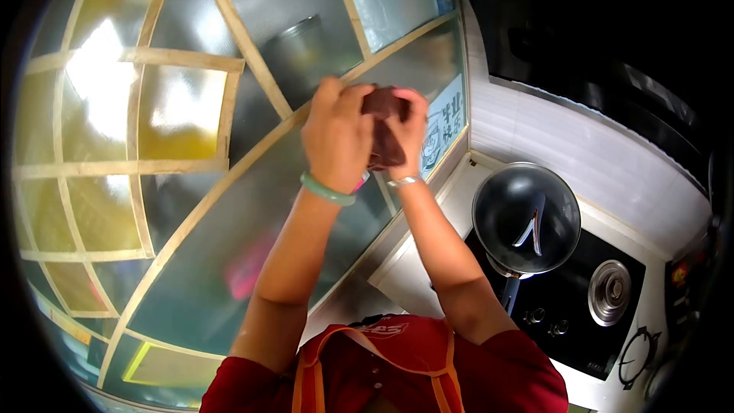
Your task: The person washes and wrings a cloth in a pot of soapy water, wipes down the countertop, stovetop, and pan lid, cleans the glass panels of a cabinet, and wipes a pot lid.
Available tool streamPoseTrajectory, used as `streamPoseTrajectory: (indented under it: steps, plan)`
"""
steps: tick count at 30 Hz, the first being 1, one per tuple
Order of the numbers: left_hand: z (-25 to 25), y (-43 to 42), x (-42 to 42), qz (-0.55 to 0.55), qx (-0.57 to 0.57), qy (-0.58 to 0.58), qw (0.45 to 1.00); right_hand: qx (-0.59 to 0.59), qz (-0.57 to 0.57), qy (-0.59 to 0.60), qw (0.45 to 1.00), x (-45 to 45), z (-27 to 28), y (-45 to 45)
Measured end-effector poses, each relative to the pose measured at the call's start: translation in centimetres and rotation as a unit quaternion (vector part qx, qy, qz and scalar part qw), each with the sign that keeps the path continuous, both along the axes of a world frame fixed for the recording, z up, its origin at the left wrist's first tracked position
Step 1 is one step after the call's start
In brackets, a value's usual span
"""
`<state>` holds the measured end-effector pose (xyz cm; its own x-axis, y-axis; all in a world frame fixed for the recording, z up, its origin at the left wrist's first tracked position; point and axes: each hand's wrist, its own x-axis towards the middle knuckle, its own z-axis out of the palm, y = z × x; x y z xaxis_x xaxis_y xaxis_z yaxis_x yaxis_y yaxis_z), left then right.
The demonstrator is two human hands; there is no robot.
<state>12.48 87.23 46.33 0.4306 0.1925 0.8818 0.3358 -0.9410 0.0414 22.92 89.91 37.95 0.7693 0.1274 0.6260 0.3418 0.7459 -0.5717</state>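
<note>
A dark maroon cloth [388, 147] is bunched up between my hands, in front of a frosted glass partition [264, 183] with pale wood-coloured strips. My left hand [335, 134], with a green bangle at the wrist, is closed on the cloth's left side, and its fingers are partly hidden. On the other side, my right hand [413, 126], wearing a silver bracelet, has its fingers curled round the cloth. Whether the cloth touches the glass, I cannot tell.
To the right, a black wok [497, 218] stands on a black gas hob [569, 344], its handle towards me. A loose pan support [639, 357] lies at the counter's right. A printed sheet [443, 126] is on the glass, near the tiled wall [581, 145].
</note>
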Motion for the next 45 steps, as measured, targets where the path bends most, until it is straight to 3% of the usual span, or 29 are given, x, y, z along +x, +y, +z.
streamPoseTrajectory:
  steps: [1, 2, 4, 5, 7, 8, 9, 12, 15, 20, 23, 28, 32, 35, 37, 39, 41, 43, 45]
  plan:
    - [-0.3, -0.2, -0.7, 0.024, -0.084, 0.033, 0.996, -0.066, -0.185, -0.157, 0.968, 0.7, -0.6, 2.2]
    - [-1.2, 0.0, -1.0, 0.019, -0.080, 0.038, 0.996, -0.062, -0.149, -0.129, 0.979, -0.3, -0.4, 2.9]
    - [-3.1, 0.6, -1.1, -0.105, -0.366, -0.009, 0.925, -0.046, -0.077, -0.085, 0.992, -1.1, -0.6, 3.5]
    - [-3.7, 0.3, -0.7, -0.110, -0.363, -0.005, 0.925, -0.043, -0.083, -0.084, 0.992, -0.8, -0.8, 3.6]
    - [-4.8, -0.9, 0.4, -0.202, -0.253, -0.065, 0.944, -0.024, 0.003, -0.081, 0.996, -0.8, -1.2, 3.3]
    - [-4.9, -0.5, 1.0, -0.149, -0.111, -0.013, 0.983, -0.078, -0.030, -0.165, 0.983, 0.1, -2.1, 3.5]
    - [-4.8, -0.1, 1.6, -0.149, -0.113, -0.009, 0.982, -0.110, -0.039, -0.179, 0.977, 0.2, -3.9, 3.8]
    - [-4.4, 1.2, 3.7, -0.075, 0.046, 0.121, 0.989, -0.148, -0.057, -0.120, 0.980, -0.9, -7.6, 4.3]
    - [-3.3, 2.8, 3.6, 0.015, 0.049, 0.209, 0.977, -0.119, -0.102, -0.103, 0.982, -2.1, -5.9, 4.9]
    - [0.6, 3.2, 4.9, 0.055, 0.173, 0.167, 0.969, -0.102, -0.195, -0.166, 0.961, -1.2, 2.3, 5.1]
    - [-0.2, 4.7, 5.8, 0.058, 0.222, 0.155, 0.961, -0.139, -0.215, -0.173, 0.951, -0.3, 1.7, 6.5]
    - [-7.7, 5.9, 6.3, 0.095, 0.193, 0.285, 0.934, -0.233, -0.206, -0.154, 0.938, 0.0, -7.8, 6.4]
    - [-17.3, 6.4, 6.5, 0.058, 0.154, 0.360, 0.918, -0.315, -0.162, -0.112, 0.929, -0.7, -16.2, 5.3]
    - [-24.8, 7.1, 6.2, 0.037, 0.142, 0.400, 0.905, -0.341, -0.128, -0.088, 0.927, -1.4, -19.0, 5.2]
    - [-26.4, 6.7, 5.7, 0.009, 0.130, 0.428, 0.894, -0.341, -0.113, -0.067, 0.931, -1.7, -19.7, 5.0]
    - [-26.4, 6.5, 5.5, -0.002, 0.052, 0.414, 0.909, -0.322, -0.105, -0.053, 0.939, -2.0, -19.0, 4.6]
    - [-21.7, 5.9, 5.9, 0.015, 0.008, 0.418, 0.908, -0.277, -0.122, -0.064, 0.951, -1.8, -15.8, 3.8]
    - [-16.0, 5.7, 6.8, 0.046, 0.118, 0.315, 0.941, -0.219, -0.158, -0.108, 0.957, -1.2, -10.2, 3.3]
    - [-8.3, 5.0, 7.6, 0.066, 0.152, 0.190, 0.968, -0.172, -0.211, -0.173, 0.947, -0.2, -3.1, 3.3]
